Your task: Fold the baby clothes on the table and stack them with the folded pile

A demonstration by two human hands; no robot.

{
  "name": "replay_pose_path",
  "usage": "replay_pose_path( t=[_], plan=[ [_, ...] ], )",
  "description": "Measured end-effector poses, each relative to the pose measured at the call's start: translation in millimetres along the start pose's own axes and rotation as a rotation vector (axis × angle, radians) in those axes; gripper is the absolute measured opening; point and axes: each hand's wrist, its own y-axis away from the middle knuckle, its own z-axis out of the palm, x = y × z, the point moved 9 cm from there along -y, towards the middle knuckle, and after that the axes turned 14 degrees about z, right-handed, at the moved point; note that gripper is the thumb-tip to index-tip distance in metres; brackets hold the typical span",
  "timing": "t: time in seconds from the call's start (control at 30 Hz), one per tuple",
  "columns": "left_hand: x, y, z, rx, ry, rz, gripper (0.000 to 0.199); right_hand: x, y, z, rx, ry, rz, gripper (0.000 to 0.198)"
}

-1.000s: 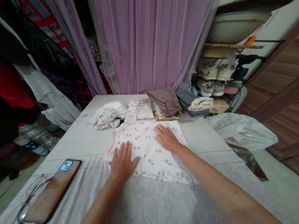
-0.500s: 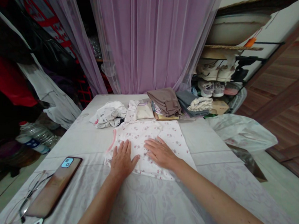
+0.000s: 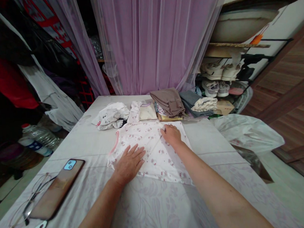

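Note:
A small white shirt [image 3: 154,158] with a pink-trimmed neckline and a scattered print lies spread on the cloth-covered table, its neck to the left. My left hand [image 3: 129,162] rests flat on the shirt's left part, fingers stretched out. Near the shirt's upper right, my right hand [image 3: 171,134] has its fingers curled down and pinched on the fabric, where a crease runs. Its fingertips are partly hidden.
Behind the shirt sit a crumpled white garment [image 3: 112,116], folded brown trousers [image 3: 168,102] and grey clothing [image 3: 190,101]. A phone [image 3: 57,190] and eyeglasses [image 3: 31,202] lie at left. A plastic bag [image 3: 247,131] is beyond the table's right edge.
My right hand has moved away from me and to the right across the shirt, its fingers going from flat to curled. My left hand has shifted slightly right, still flat.

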Motion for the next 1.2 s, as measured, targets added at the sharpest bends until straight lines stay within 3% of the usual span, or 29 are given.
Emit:
replay_pose_path(
  t=[0.2, 0.47, 0.53, 0.6, 0.7, 0.77, 0.93, 1.07, 1.2],
  plan=[
    [3.9, 2.2, 6.3, -0.068, 0.078, 0.023, 0.044, -5.9, -28.7, 13.3, -0.136, -0.108, 0.078, 0.034],
    [-0.8, 3.8, 5.5, -0.056, -0.005, -0.061, 0.057, 1.6, -26.3, 2.0, 0.014, -0.148, 0.081, 0.038],
    [-0.6, 3.6, 4.7, -0.040, -0.005, -0.061, 0.054, -7.0, -13.9, -6.4, 0.085, -0.196, -0.013, 0.041],
    [-0.8, 3.5, 4.4, -0.037, -0.005, -0.060, 0.053, -25.5, 8.7, -11.6, 0.113, -0.244, -0.197, 0.041],
    [-1.6, 3.6, 5.4, -0.040, 0.006, -0.056, 0.052, -63.3, 59.6, 1.3, -0.060, -0.258, -0.621, 0.041],
    [-2.5, 3.9, 6.5, -0.037, 0.014, -0.056, 0.052, -74.6, 83.7, 14.2, -0.178, -0.218, -0.787, 0.042],
    [-2.6, 4.3, 7.6, -0.032, 0.011, -0.056, 0.053, -71.7, 58.8, 34.1, -0.237, -0.063, -0.675, 0.051],
    [-1.6, 4.0, 6.3, -0.045, 0.002, -0.058, 0.053, -75.3, 35.3, 33.3, -0.242, -0.020, -0.613, 0.049],
    [-1.2, 4.3, 3.8, -0.021, 0.002, -0.058, 0.054, -70.2, 28.3, 17.4, -0.110, -0.066, -0.554, 0.045]
  ],
)
